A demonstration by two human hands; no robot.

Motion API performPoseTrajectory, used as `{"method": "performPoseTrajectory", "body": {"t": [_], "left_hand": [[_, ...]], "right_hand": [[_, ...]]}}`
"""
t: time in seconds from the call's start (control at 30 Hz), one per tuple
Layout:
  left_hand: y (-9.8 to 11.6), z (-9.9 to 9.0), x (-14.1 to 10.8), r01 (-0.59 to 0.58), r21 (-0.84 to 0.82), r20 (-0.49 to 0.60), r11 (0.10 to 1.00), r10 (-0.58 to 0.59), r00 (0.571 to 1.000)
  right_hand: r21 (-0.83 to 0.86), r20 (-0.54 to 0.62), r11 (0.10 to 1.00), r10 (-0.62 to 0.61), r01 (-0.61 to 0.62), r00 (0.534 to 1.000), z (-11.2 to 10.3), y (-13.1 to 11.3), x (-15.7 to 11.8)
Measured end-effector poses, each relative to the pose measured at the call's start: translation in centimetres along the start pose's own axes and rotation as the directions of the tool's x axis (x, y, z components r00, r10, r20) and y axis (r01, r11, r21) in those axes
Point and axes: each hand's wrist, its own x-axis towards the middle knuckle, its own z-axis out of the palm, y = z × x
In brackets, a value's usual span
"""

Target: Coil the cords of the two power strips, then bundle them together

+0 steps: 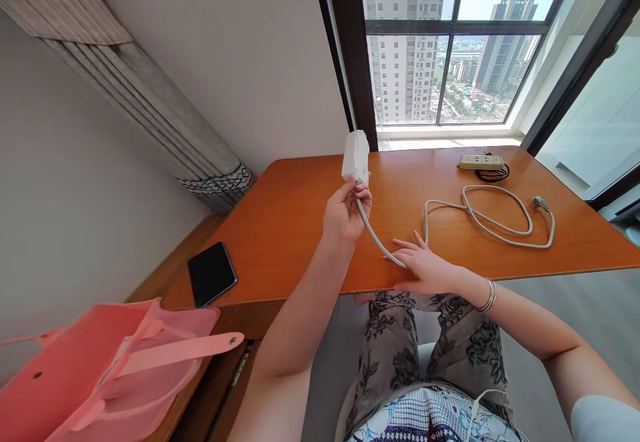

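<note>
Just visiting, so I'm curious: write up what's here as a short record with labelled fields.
Left hand: holding the white power strip near its cord end
Right hand: spread over the pale cord
Cord's plug: lying on the desk, right side
Far right corner: beige power strip, black cord
Left side: dark-screened phone or tablet, pink bag nearby

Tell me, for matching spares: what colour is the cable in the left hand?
The cable is off-white, seen in the head view.
</note>
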Motion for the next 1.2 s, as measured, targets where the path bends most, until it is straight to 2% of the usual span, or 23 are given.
{"method": "performPoseTrajectory", "body": {"t": [0.07,0.17,0.23,0.4,0.5,0.57,0.67,0.77,0.83,0.93,1.03,1.13,1.2], "left_hand": [[0.4,-0.6,0.3,0.023,-0.039,-0.064,0.999,-0.025,0.998],[0.8,-1.7,0.4,0.119,-0.107,-0.130,0.987,-0.133,0.983],[0.7,-2.1,0.2,0.188,-0.133,-0.138,0.973,-0.206,0.969],[-0.1,-1.0,-1.4,0.269,-0.148,-0.028,0.952,-0.276,0.961],[0.5,0.0,-2.5,0.324,-0.084,0.056,0.942,-0.320,0.946],[1.6,0.2,-2.8,0.341,-0.002,0.099,0.940,-0.339,0.935],[4.0,-0.5,-2.8,0.304,0.139,0.150,0.943,-0.323,0.934],[6.1,-1.7,-2.5,0.242,0.281,0.200,0.929,-0.303,0.932],[6.5,-2.3,-2.3,0.219,0.362,0.231,0.906,-0.315,0.921],[5.8,-2.7,-1.8,0.231,0.463,0.280,0.855,-0.389,0.878],[4.0,-2.6,-1.6,0.255,0.546,0.336,0.798,-0.488,0.806],[1.9,-2.4,-1.8,0.266,0.598,0.377,0.756,-0.559,0.739],[0.5,-2.4,-1.9,0.269,0.612,0.390,0.744,-0.579,0.716]], "right_hand": [[0.004,0.072,0.999,0.048,-0.049,0.996,0.2,-0.8,0.5],[-0.005,-0.005,0.984,0.176,-0.176,0.984,-0.5,-1.3,0.4],[-0.031,-0.059,0.978,0.206,-0.208,0.977,-1.1,-1.6,0.3],[-0.091,-0.011,0.970,0.227,-0.227,0.974,-1.6,-2.7,0.8],[-0.101,0.006,0.972,0.213,-0.212,0.977,-1.5,-2.7,1.1],[-0.126,0.019,0.976,0.181,-0.177,0.983,-1.9,-2.0,0.9],[-0.169,0.030,0.976,0.143,-0.136,0.989,-3.4,0.2,-0.1],[-0.217,0.001,0.957,0.198,-0.193,0.980,-5.7,2.9,-1.4],[-0.248,0.041,0.939,0.258,-0.240,0.965,-7.3,4.2,-1.9],[-0.290,0.097,0.891,0.392,-0.351,0.915,-9.2,5.2,-1.2],[-0.290,-0.004,0.798,0.551,-0.528,0.835,-10.4,5.5,0.9],[-0.150,-0.069,0.765,0.624,-0.626,0.779,-11.2,5.6,2.9],[0.026,-0.074,0.783,0.622,-0.622,0.780,-11.5,5.5,3.5]]}}
